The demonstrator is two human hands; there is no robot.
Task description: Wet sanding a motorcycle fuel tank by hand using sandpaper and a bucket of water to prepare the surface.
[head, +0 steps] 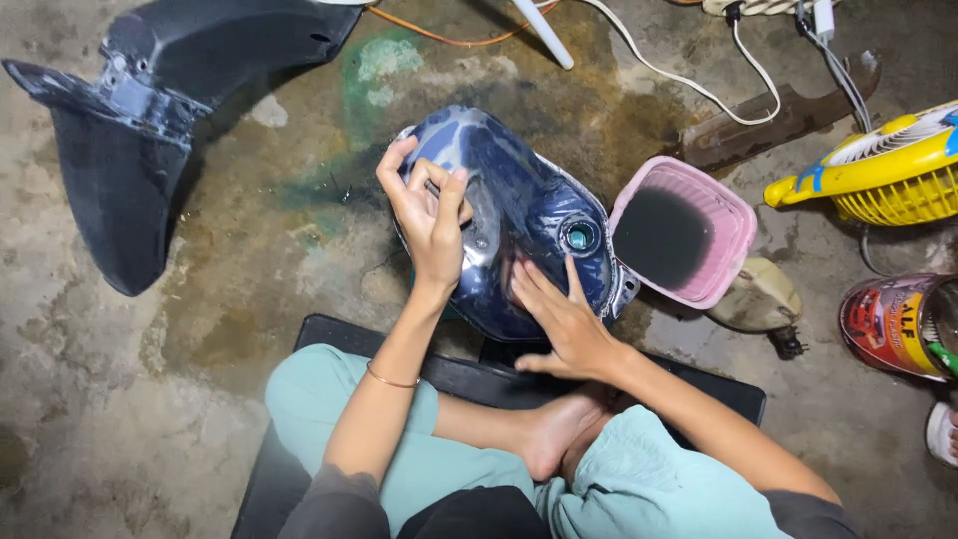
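Both hands work on one dark blue motorcycle fuel tank [524,215] lying on the stained concrete floor [120,399]. Left hand [431,215], fingers curled, presses something small I cannot make out against the tank's upper left side. Right hand [561,319] lies flat and open on the tank's near side, just below its single filler opening [580,236]. One pink square tub [733,225] of dark liquid stands just beside the tank's right. One black mudguard [140,120] lies well apart, upper left. One yellow fan [893,170] and one red tin [893,324] sit far right.
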